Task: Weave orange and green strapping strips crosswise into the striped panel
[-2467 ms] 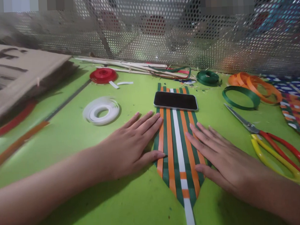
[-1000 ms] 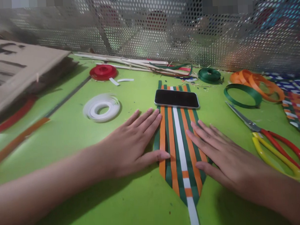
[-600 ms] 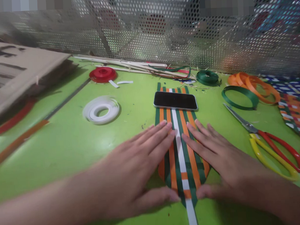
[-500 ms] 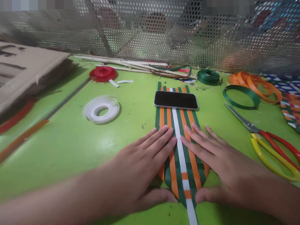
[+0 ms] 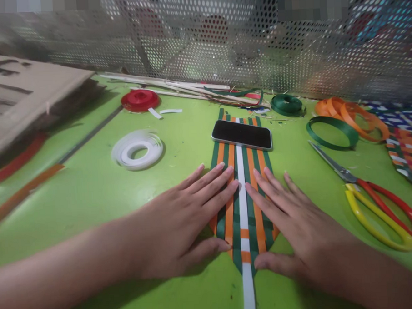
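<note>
A woven piece of green, orange and white ribbon strips (image 5: 243, 207) lies flat on the green table, its pointed end towards me. One long white strip runs down its middle and out past the point. Across the far part of the strips rests a smartphone (image 5: 241, 134) with a dark screen. My left hand (image 5: 191, 210) lies palm down with fingers stretched, fingertips on the left strips. On the right strips, my right hand (image 5: 290, 214) is flat too, fingers apart and thumb near the point. The palms hide parts of both side edges.
Scissors (image 5: 350, 178) with red and yellow handles lie at the right, beside green (image 5: 333, 133) and orange ribbon coils (image 5: 368, 120). At the left are a white ribbon roll (image 5: 137, 150), a red roll (image 5: 140, 100) and cardboard (image 5: 29, 89). A perforated metal screen (image 5: 194, 41) stands behind.
The woven piece's near end has swung left and slightly away from me, so the white strip now runs straighter. Both hands have shifted left with it. The smartphone is tilted slightly more.
</note>
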